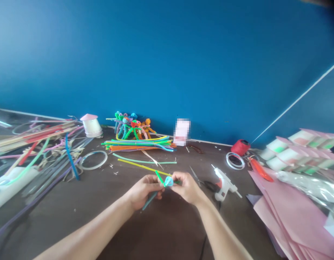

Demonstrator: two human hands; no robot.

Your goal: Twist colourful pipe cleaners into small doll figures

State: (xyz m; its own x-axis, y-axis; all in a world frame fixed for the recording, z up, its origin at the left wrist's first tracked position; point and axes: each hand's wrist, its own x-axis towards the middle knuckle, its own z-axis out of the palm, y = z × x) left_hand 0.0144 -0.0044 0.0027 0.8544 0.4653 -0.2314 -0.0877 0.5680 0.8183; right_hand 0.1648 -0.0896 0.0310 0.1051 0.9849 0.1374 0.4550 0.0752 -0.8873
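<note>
Between my two hands, above the dark table, is a small pipe cleaner figure point(169, 181) with a light blue coiled end, a green strand sticking up and a teal strand hanging down. My left hand point(148, 187) pinches it from the left, where the strands meet. From the right, my right hand point(187, 187) closes its fingers at the coil's edge. Just beyond the hands lie a yellow pipe cleaner point(142, 167) and a pale green pipe cleaner point(145, 159). The fingertips partly hide the held piece.
A pipe cleaner bundle point(139, 144) lies before several finished figures point(134, 124). Right of my hands are scissors point(195, 175), a glue gun point(225, 184), red thread point(240, 147) and pink sheets point(288, 213). Loose pipe cleaners point(47, 141), a white ring point(93, 160) and a pink-topped cup point(91, 126) occupy the left.
</note>
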